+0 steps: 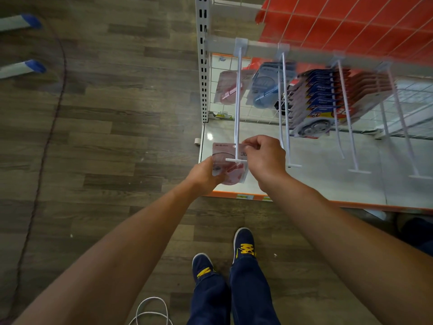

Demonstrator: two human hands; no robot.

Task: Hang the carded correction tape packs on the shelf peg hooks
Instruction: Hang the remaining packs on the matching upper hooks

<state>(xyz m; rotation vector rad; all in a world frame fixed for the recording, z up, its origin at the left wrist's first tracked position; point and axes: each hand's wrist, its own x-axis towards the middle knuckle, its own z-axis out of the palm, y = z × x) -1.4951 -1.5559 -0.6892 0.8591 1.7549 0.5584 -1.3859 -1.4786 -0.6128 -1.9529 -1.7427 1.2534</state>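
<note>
Pink pack (221, 152) held at peg hook (238, 102) tip, blue packs (267, 87) hanging beyond

Dark wood-plank floor (105, 113); white slotted upright (203, 66); orange-edged base shelf (328, 174).

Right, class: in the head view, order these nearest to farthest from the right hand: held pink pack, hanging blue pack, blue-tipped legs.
1. Held pink pack, pinched by the right hand.
2. Hanging blue pack, beyond it, at the back.
3. Blue-tipped legs, far left.
</note>
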